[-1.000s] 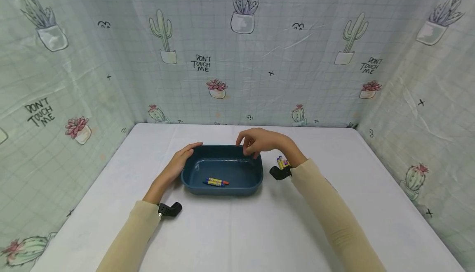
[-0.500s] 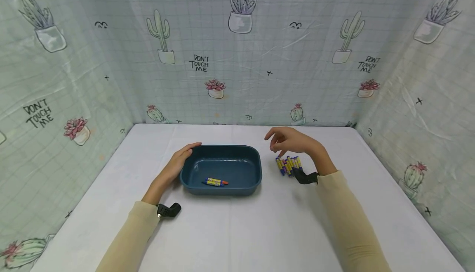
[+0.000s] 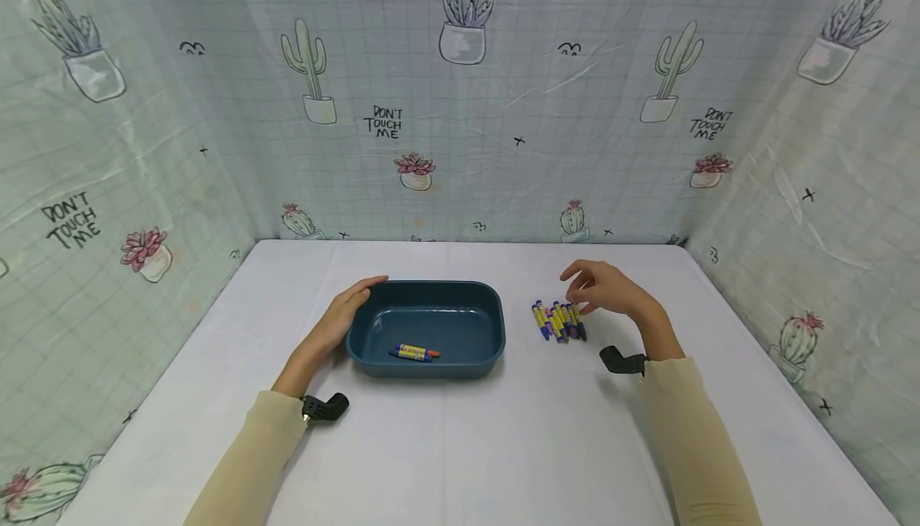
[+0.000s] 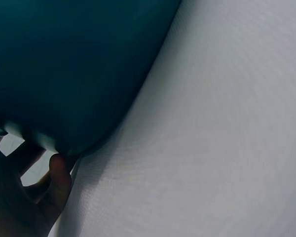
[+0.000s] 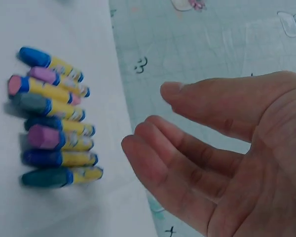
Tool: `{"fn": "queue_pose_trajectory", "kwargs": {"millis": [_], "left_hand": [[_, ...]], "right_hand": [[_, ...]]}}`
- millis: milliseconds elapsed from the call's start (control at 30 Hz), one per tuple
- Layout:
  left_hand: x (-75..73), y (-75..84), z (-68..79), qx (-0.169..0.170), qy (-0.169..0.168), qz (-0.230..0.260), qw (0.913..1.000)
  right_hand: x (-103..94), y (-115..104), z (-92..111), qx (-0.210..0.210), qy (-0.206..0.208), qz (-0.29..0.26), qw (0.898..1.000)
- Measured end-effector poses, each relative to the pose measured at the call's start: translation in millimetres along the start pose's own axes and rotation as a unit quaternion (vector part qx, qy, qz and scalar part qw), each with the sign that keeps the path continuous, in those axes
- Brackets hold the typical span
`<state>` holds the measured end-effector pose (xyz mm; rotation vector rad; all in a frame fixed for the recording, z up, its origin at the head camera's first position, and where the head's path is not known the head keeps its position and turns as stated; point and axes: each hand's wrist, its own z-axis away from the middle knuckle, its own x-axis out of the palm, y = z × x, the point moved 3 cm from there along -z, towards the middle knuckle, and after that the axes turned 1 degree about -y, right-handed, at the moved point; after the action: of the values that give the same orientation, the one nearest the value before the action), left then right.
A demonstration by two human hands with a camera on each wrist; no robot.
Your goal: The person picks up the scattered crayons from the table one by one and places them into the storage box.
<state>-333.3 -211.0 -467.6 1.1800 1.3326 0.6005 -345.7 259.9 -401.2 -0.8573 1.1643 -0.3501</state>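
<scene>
A dark blue rectangular basin [image 3: 427, 370] stands on the white table, with a pair of crayons [image 3: 414, 353] lying in it near its front wall. My left hand [image 3: 334, 322] rests against the basin's left side, fingers extended along the far left corner; the left wrist view shows its fingertips touching the dark wall [image 4: 69, 74]. To the right of the basin lies a row of several crayons [image 3: 557, 321] in yellow wrappers. Over the right end of that row hovers my right hand [image 3: 607, 288]. In the right wrist view its thumb and fingers stand apart with nothing between them, beside the crayons [image 5: 59, 123].
White cloth covers the table [image 3: 446, 446]. A pale curtain [image 3: 460, 111] printed with cacti and plant pots hangs behind and along both sides. A black wrist camera [image 3: 622, 360] sits on the right wrist, another [image 3: 326, 407] on the left.
My right hand has moved right, from above the basin's far right corner to over the row of crayons, which has come into full sight. The left hand keeps its place on the basin.
</scene>
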Motion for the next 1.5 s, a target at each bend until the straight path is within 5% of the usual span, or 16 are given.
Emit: {"fn": "queue_pose_trajectory", "kwargs": {"millis": [200,333,800,1500], "left_hand": [[-2.0,29.4,9.8,-0.008,-0.010,0.014,0.9998],[-2.5,30.5,9.6,-0.009,-0.014,0.013,0.9998],[-1.7,-6.7,-5.7,-0.012,-0.007,0.014,0.9998],[-2.0,-6.1,-2.5,-0.006,-0.001,-0.001,1.0000]], "right_hand": [[0.2,17,0,0.046,-0.010,0.009,0.999],[2.7,23,0,0.071,-0.026,0.017,0.997],[9.8,43,-1,0.101,-0.038,0.002,0.994],[14.5,47,-5,0.133,-0.030,-0.012,0.991]]}}
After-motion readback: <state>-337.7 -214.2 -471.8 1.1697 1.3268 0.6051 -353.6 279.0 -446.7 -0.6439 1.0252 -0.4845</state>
